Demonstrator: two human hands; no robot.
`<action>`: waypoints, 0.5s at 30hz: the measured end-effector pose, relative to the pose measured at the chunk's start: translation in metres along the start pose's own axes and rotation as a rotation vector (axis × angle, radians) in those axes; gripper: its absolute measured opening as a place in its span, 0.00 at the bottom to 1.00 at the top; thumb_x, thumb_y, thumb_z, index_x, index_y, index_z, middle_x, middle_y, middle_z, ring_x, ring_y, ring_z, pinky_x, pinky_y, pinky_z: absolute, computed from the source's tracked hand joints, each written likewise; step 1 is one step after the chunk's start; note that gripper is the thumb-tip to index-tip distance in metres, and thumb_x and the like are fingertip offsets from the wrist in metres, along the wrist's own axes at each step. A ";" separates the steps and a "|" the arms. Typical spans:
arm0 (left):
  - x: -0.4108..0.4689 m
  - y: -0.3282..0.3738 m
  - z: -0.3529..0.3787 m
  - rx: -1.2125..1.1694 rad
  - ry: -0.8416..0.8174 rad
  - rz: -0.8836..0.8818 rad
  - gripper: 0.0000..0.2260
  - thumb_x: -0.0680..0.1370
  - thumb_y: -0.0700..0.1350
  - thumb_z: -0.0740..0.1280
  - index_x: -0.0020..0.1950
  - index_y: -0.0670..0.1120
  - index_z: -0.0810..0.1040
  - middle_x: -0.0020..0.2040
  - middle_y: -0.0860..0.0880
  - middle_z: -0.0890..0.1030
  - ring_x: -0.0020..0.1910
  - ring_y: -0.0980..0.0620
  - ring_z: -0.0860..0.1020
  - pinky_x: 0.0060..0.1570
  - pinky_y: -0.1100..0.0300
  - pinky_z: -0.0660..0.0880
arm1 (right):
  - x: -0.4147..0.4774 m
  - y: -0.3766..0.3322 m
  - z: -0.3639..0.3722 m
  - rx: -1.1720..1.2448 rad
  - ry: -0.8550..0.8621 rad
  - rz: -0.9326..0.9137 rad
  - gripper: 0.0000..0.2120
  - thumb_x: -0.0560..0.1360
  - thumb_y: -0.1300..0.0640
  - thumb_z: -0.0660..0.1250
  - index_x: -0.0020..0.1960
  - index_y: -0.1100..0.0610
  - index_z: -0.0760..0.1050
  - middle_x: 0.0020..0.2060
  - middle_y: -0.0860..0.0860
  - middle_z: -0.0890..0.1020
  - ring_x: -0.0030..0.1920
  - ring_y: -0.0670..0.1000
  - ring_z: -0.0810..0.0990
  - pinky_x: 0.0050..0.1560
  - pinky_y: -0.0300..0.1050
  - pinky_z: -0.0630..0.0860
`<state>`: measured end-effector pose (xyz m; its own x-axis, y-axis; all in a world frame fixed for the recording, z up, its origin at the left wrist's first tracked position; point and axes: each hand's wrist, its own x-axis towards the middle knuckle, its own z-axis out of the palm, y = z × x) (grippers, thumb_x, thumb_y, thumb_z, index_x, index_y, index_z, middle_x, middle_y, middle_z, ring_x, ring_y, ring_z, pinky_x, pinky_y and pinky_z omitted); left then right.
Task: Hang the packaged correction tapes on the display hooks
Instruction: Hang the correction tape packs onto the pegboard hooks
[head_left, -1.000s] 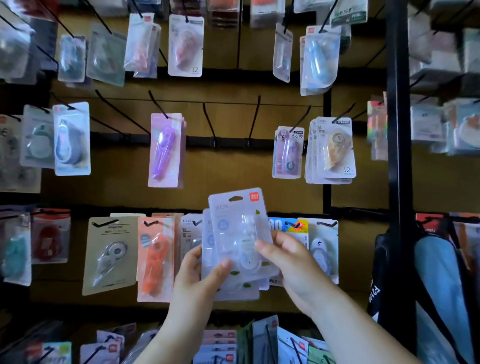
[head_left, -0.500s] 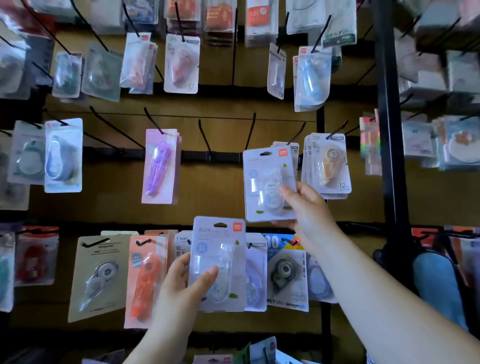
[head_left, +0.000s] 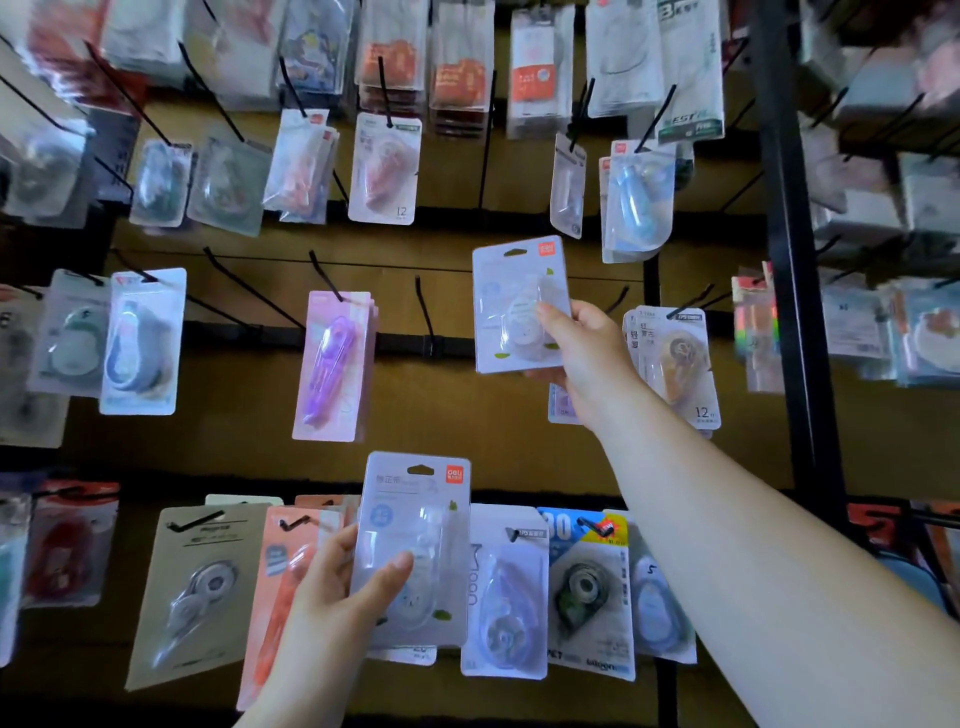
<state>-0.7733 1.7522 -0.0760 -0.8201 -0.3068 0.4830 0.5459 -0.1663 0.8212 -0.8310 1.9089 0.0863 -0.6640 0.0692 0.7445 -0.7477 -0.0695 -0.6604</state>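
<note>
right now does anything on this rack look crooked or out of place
The grey pack on the bottom row, left of the orange one, hangs tilted, its lower end swung left. Nothing looks torn or spilled.

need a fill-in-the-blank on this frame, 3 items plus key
The right hand holds one white package ___ the left hand, which grips a second package.
The second package has a ___ logo at its top corner.
The black hook between the purple package and the white package carries ___ packages.
Missing: above; red; no.
</note>
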 end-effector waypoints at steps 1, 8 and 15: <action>0.000 0.000 -0.001 0.002 -0.001 -0.002 0.10 0.72 0.41 0.67 0.42 0.55 0.71 0.46 0.48 0.79 0.46 0.46 0.79 0.42 0.50 0.77 | 0.001 0.001 0.000 0.003 0.007 0.005 0.11 0.77 0.53 0.61 0.57 0.56 0.72 0.55 0.55 0.79 0.53 0.56 0.80 0.36 0.41 0.78; 0.004 -0.005 -0.003 0.015 0.002 -0.017 0.10 0.72 0.40 0.66 0.41 0.55 0.69 0.45 0.50 0.76 0.44 0.50 0.76 0.39 0.54 0.75 | 0.007 0.013 -0.005 0.017 0.070 0.052 0.07 0.77 0.54 0.62 0.52 0.56 0.71 0.49 0.53 0.78 0.47 0.55 0.82 0.37 0.42 0.77; 0.010 -0.011 -0.006 0.022 -0.010 0.019 0.11 0.73 0.37 0.66 0.43 0.54 0.71 0.44 0.50 0.79 0.42 0.50 0.79 0.32 0.58 0.78 | 0.016 0.028 -0.011 0.003 0.111 0.160 0.06 0.77 0.53 0.62 0.52 0.55 0.70 0.40 0.48 0.76 0.34 0.48 0.78 0.28 0.36 0.75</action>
<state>-0.7861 1.7459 -0.0819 -0.8111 -0.3001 0.5020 0.5580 -0.1399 0.8180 -0.8628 1.9185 0.0786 -0.7708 0.1666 0.6149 -0.6330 -0.0914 -0.7687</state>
